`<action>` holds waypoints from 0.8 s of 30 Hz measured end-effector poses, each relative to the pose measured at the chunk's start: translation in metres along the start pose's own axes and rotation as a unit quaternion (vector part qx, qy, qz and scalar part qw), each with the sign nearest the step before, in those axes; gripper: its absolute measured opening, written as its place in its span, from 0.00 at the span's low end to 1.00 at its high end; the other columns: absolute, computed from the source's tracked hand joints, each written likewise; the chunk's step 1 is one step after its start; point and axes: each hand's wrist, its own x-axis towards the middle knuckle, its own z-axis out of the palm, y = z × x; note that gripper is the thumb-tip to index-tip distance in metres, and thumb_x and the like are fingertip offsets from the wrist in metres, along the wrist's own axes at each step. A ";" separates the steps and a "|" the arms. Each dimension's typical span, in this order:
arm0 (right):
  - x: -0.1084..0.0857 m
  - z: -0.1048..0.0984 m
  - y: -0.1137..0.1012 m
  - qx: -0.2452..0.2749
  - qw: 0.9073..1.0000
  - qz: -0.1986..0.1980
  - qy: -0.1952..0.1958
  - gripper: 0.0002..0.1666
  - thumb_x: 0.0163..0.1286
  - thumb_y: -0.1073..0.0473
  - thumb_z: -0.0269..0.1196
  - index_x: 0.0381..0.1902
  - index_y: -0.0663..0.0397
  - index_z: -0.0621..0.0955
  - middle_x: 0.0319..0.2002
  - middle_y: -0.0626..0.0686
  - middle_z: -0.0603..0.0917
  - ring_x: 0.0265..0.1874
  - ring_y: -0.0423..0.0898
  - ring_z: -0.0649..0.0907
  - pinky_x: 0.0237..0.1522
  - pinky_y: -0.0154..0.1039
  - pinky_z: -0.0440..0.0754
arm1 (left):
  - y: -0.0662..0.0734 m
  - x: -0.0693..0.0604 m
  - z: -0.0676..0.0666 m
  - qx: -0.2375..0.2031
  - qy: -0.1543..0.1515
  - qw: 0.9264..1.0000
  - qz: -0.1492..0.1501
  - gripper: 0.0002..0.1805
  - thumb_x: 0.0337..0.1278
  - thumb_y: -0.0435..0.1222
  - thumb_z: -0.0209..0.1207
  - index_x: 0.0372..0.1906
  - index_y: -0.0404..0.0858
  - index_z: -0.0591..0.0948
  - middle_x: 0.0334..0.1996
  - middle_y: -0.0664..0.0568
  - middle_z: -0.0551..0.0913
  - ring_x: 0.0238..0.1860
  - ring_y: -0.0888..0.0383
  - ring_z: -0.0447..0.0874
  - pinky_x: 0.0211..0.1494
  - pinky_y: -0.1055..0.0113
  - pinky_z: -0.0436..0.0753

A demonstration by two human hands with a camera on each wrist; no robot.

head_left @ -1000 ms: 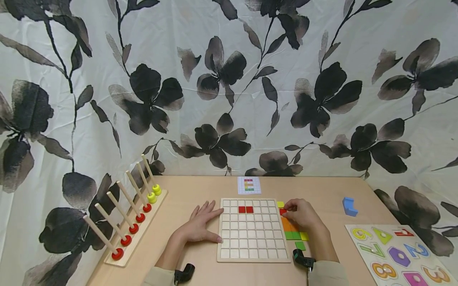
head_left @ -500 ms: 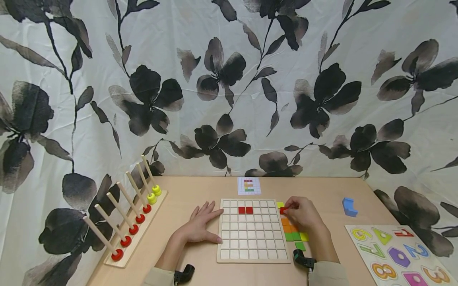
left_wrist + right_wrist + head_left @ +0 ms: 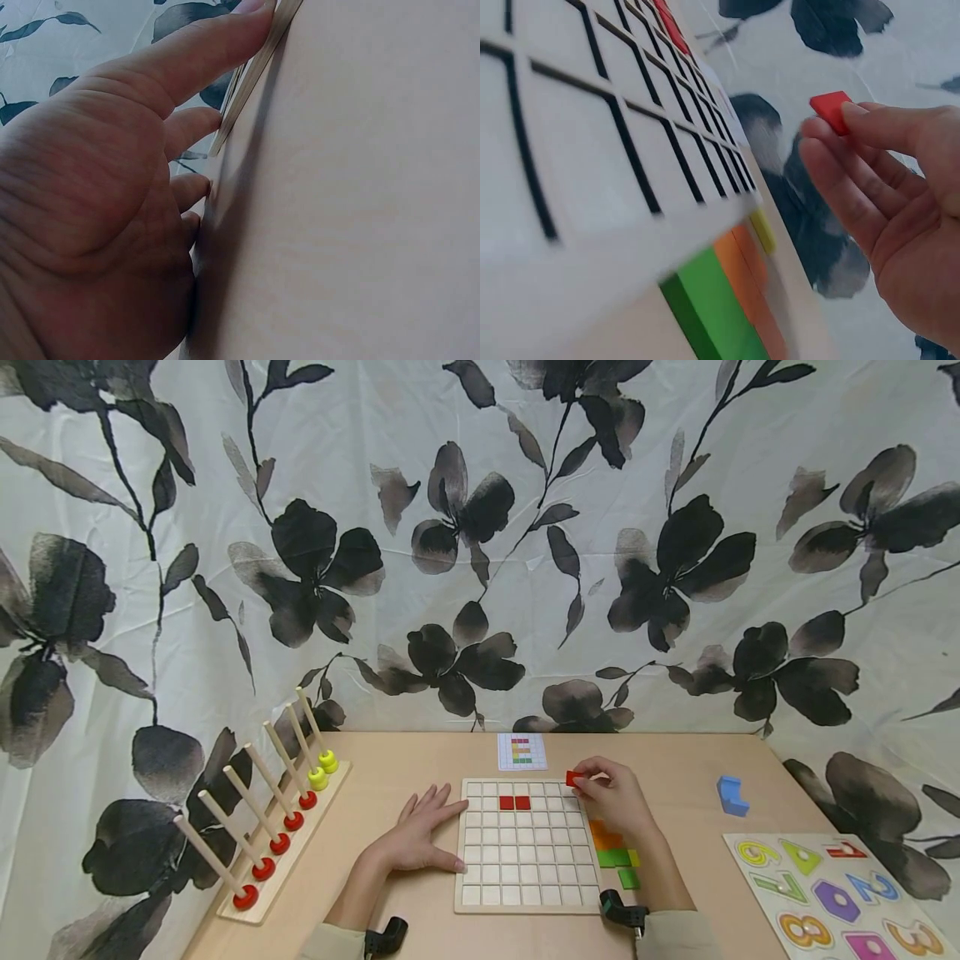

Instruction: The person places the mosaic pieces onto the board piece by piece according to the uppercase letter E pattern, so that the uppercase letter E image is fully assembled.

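Note:
A pale wooden grid board lies in the middle of the table, with two red tiles side by side in its upper rows. My right hand pinches another red tile between thumb and fingertips, raised by the board's top right corner. At the board's left edge rests my left hand, fingers spread; the thumb and a fingertip touch the rim in the left wrist view. Right of the board lie orange tiles and green tiles, partly hidden by the right forearm.
A small pattern card lies behind the board. On the left stands a peg rack with red and yellow rings. A blue block and a number-and-shape puzzle board are on the right.
My right hand has lifted the red tile from the pile beside the board and moved it up and left to the top right corner. The left hand stays in place.

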 end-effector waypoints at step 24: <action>0.003 0.040 0.007 -0.058 0.997 -0.036 -0.034 0.18 0.67 0.65 0.72 0.55 0.59 0.87 0.40 0.52 0.86 0.37 0.47 0.80 0.38 0.29 0.81 | -0.001 -0.001 0.001 0.002 0.001 1.000 0.002 0.56 0.40 0.63 0.77 0.78 0.52 0.69 0.85 0.39 0.48 0.86 0.38 0.35 0.83 0.34 0.33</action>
